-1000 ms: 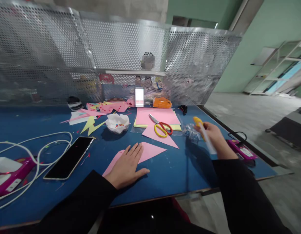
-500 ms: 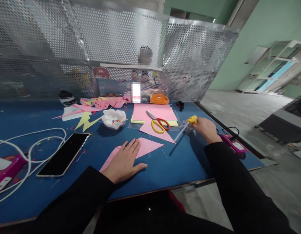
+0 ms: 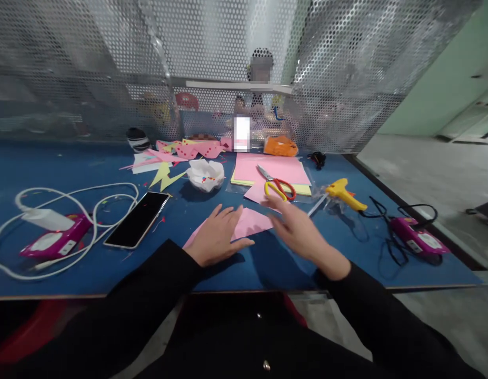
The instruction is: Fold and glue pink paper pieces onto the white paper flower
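Observation:
My left hand [image 3: 217,235] lies over a folded pink paper [image 3: 251,223] on the blue table, fingers stretched and thumb apart. My right hand [image 3: 297,227] hovers near the paper's right tip, its fingers apart and holding nothing. Scissors [image 3: 276,184] with red and yellow handles rest just beyond it, on a stack of pink and yellow paper sheets [image 3: 267,166]. To the right, a yellow glue gun [image 3: 346,195] lies on the table with a clear glue stick [image 3: 318,205] beside its nozzle end. The left part of the pink paper is hidden under my left hand.
A crumpled white paper bowl [image 3: 206,175] holds small coloured bits. On the left are a phone [image 3: 138,220], a white cable [image 3: 30,268] and a magenta power strip [image 3: 58,237]; another magenta strip [image 3: 419,235] sits right. Behind stands a perforated metal screen [image 3: 212,47].
My right hand has let go of the glue gun, now lying on the table, and moved left toward the pink paper. My left hand stays on the paper. The view has shifted.

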A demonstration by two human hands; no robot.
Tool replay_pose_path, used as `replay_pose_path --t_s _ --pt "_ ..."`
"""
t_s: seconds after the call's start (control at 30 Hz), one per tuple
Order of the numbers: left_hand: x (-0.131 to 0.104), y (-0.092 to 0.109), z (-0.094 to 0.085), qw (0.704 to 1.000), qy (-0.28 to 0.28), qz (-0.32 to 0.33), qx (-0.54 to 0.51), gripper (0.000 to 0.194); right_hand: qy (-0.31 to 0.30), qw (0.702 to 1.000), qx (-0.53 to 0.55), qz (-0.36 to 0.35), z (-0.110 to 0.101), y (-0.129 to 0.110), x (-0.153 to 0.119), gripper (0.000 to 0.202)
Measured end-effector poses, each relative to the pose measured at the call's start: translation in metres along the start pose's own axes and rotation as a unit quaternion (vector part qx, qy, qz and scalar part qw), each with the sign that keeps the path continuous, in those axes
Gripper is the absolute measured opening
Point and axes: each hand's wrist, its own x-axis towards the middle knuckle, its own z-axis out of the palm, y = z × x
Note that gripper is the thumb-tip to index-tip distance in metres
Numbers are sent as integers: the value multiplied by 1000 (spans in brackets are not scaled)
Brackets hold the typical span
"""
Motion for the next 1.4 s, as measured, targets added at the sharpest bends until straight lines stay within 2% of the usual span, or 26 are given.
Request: replay_pose_path --t_s 0.07,0.13,0.27,0.4,0.57,0.7,0.9,1.1,1.27,1.4 --pt "-9 -6 -6 999 20 -35 -6 85 -57 997 4 -50 26 -12 4 43" --pt "-23 -13 -11 997 35 -67 6 82 -90 993 -13 -76 41 -15 7 41" --pt "-56 -21 -12 991 36 -120 44 79 -120 987 -20 -104 51 -10 7 41" --pt "-71 -16 -2 993 8 -104 51 77 -118 985 -54 -113 55 -12 0 46" --pt "-65 -10 4 994 14 -96 58 87 -107 986 -73 -102 59 -13 -5 48" --pt "-62 -8 5 997 5 -70 42 83 -112 983 -93 -114 57 -14 -4 47" --pt "-57 -4 3 997 14 -67 32 82 -128 966 -165 -150 57 -23 -2 51" --pt "-52 3 7 997 16 -61 54 96 -120 968 -168 -145 54 -22 -7 50" --pt "-51 6 10 996 5 -67 56 87 -120 962 -190 -155 54 -26 -7 46" --pt "-49 10 9 995 -4 -76 59 87 -124 958 -201 -161 55 -30 -6 44"
